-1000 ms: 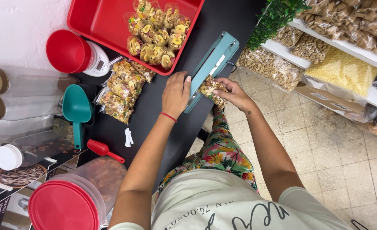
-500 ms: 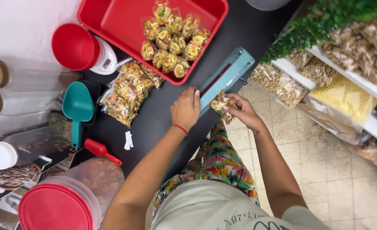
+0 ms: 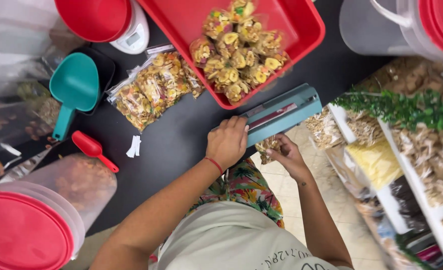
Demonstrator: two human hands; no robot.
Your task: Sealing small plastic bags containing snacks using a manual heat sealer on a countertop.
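My left hand (image 3: 228,141) presses down on the near end of a teal heat sealer (image 3: 280,114) at the edge of the black table (image 3: 181,140). My right hand (image 3: 287,154) holds a small clear bag of mixed snacks (image 3: 267,148) under the sealer's bar, just off the table edge. A red tray (image 3: 301,40) behind the sealer holds several filled snack bags (image 3: 236,50). More clear bags of mixed snacks (image 3: 151,90) lie left of the tray.
A teal scoop (image 3: 74,90) and a small red scoop (image 3: 92,149) lie at the left. Clear jars with red lids (image 3: 29,230) stand near left and far right (image 3: 411,25). A white scale with a red bowl (image 3: 116,25) sits at the back. Shelves of bagged goods (image 3: 411,160) run along the right.
My head has moved closer and the view shifted right. My left hand has settled onto the sealer's bar, and my right hand has kept the bag under it.
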